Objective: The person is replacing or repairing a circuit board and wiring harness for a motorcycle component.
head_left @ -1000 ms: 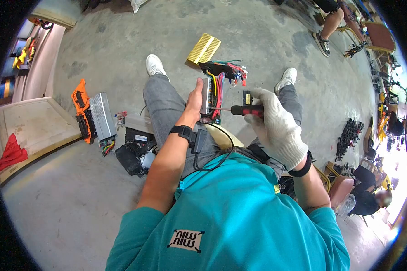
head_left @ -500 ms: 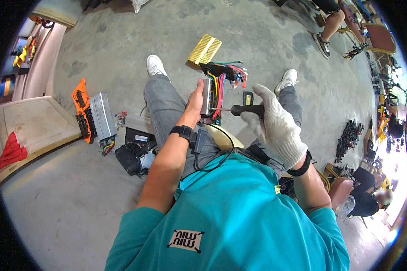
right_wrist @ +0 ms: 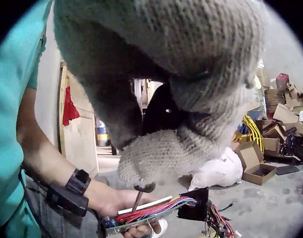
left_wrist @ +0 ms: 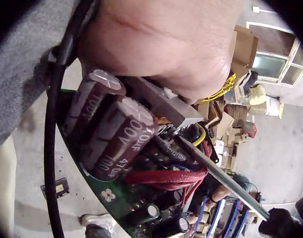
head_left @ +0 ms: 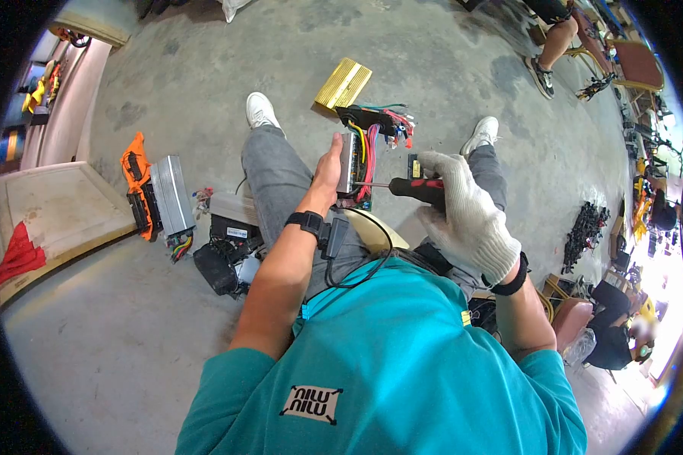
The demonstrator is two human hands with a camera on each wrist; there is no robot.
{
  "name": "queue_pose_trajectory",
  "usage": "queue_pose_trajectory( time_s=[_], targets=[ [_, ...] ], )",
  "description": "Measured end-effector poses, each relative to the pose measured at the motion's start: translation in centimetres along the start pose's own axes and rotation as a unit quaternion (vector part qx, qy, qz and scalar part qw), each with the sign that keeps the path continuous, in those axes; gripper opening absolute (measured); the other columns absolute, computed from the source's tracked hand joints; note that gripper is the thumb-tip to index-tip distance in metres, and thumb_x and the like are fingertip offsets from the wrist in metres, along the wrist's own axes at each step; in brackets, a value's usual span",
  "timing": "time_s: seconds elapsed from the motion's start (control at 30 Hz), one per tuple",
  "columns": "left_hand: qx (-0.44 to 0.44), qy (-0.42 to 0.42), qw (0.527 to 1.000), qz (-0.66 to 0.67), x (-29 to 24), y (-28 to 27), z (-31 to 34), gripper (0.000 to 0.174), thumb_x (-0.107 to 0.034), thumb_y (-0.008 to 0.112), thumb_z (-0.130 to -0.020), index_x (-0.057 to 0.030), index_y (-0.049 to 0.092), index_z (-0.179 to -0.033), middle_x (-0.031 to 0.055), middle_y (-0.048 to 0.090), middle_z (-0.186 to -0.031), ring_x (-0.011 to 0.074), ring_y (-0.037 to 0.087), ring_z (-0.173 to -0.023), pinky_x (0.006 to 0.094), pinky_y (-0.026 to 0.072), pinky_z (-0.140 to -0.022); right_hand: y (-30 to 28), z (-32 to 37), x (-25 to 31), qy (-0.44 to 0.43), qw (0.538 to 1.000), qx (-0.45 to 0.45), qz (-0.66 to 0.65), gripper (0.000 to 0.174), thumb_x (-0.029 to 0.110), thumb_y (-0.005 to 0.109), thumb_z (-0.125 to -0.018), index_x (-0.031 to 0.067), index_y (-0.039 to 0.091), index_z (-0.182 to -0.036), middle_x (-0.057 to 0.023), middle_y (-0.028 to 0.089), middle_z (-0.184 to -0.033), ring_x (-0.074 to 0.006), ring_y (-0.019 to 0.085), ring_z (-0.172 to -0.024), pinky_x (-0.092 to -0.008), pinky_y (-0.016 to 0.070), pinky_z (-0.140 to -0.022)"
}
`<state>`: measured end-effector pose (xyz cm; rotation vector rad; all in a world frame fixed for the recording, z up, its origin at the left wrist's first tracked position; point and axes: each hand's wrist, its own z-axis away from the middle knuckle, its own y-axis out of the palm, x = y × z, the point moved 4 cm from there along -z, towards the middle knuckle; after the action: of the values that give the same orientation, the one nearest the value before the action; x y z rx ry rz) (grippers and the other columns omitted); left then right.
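Observation:
My bare left hand [head_left: 326, 176] grips a green circuit board [left_wrist: 99, 191] by the grey metal bar [left_wrist: 164, 101] along its side. Large brown capacitors [left_wrist: 119, 139] stand on the board, and red and yellow wires [head_left: 371, 159] run from it to a black end plate [head_left: 364, 117]. In a white knit glove, my right hand [head_left: 470, 216] holds a screwdriver [head_left: 413, 189] by its black-and-red handle. The shaft lies level across the head view, its tip right at the inner side of the metal bar. In the right wrist view, gloved fingers [right_wrist: 159, 156] curl round the handle.
A gold metal casing [head_left: 343, 83] lies on the concrete floor beyond the board. To the left are a silver unit [head_left: 172, 195], an orange-and-black part [head_left: 135, 178] and a wooden panel [head_left: 61, 216] with a red cloth [head_left: 19, 258]. A small black piece [head_left: 414, 165] lies between the legs.
The screwdriver handle has turned about its length: its red markings went out of sight and show again. The gloved fingers shifted on it. The left hand and board have stayed nearly still.

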<state>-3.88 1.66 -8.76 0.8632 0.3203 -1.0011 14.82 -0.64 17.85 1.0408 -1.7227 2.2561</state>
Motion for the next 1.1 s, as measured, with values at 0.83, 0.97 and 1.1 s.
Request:
queue_pose_trajectory(
  time_s=[0.83,0.97,1.1],
  targets=[
    [0.01,-0.01,1.0,0.02,-0.4,0.3,0.7,0.062,-0.062,0.039,-0.103,-0.0068,0.066,-0.115,0.0055,0.071,-0.09,0.0151,0.069,-0.074,0.0306,0.0579,-0.066,1.2,0.3,-0.3,-0.012,1.0,-0.018,-0.011,0.055,0.013,0.072,-0.087,0.0074,0.046,-0.135,-0.0171,0.061,-0.11,-0.038,0.069,-0.093,-0.0436,0.056,-0.073],
    [0.011,-0.008,1.0,0.017,-0.3,0.2,0.4,0.065,-0.062,0.037,-0.103,-0.0045,0.065,-0.117,0.0068,0.071,-0.092,0.0154,0.07,-0.075,0.0302,0.0583,-0.067,0.7,0.1,-0.1,0.131,0.991,0.022,-0.015,0.056,0.011,0.072,-0.086,0.0072,0.046,-0.135,-0.0173,0.058,-0.114,-0.0382,0.068,-0.095,-0.0431,0.0564,-0.074],
    [0.021,-0.006,1.0,0.023,-0.3,0.3,0.5,0.066,-0.062,0.037,-0.103,-0.0042,0.065,-0.118,0.0069,0.071,-0.093,0.0158,0.07,-0.074,0.0306,0.0583,-0.066,0.5,0.2,0.1,-0.017,1.0,-0.023,-0.008,0.057,0.02,0.074,-0.088,0.0071,0.045,-0.135,-0.0175,0.064,-0.108,-0.0386,0.069,-0.091,-0.0437,0.0565,-0.073]
  ],
)
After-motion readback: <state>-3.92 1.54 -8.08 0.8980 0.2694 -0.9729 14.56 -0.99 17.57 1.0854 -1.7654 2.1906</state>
